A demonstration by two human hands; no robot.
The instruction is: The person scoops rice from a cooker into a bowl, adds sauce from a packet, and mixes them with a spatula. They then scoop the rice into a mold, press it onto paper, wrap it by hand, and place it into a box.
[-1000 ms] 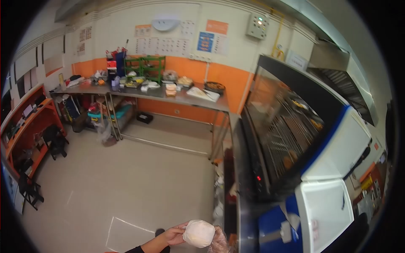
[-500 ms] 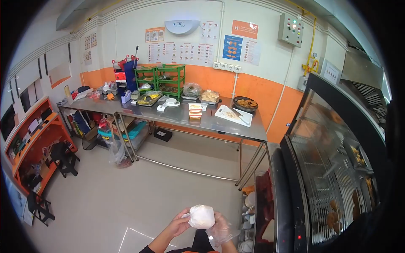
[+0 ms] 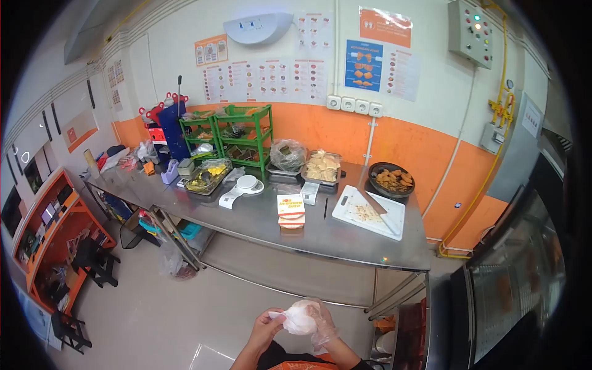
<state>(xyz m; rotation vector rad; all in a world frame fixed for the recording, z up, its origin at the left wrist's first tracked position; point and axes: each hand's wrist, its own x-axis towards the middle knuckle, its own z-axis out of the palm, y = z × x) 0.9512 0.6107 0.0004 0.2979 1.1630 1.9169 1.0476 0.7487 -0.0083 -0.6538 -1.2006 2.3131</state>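
Observation:
A rounded white paper-wrapped bundle (image 3: 297, 318) is between my hands, low in the view and in front of the table. My bare left hand (image 3: 266, 328) pinches a corner of its paper on the left side. On the right, my right hand (image 3: 324, 324), in a clear plastic glove, wraps around the bundle. What the paper encloses is hidden. Ahead on the steel table (image 3: 265, 219) stands an orange-and-white printed carton (image 3: 291, 213). To its right, a knife (image 3: 376, 203) lies across a white cutting board (image 3: 346, 213) with crumbs on it.
A pan of fried pieces (image 3: 392, 180), a tray of pale buns (image 3: 322, 166), a white scale (image 3: 249, 184) and green racks (image 3: 245, 135) stand along the table. A glass-fronted display cabinet (image 3: 518, 290) rises on the right. Black stools (image 3: 95, 259) stand at left.
The table has come nearer, and the display cabinet has shifted toward the right edge. My right hand has closed further over the bundle, and my left now pinches its paper corner.

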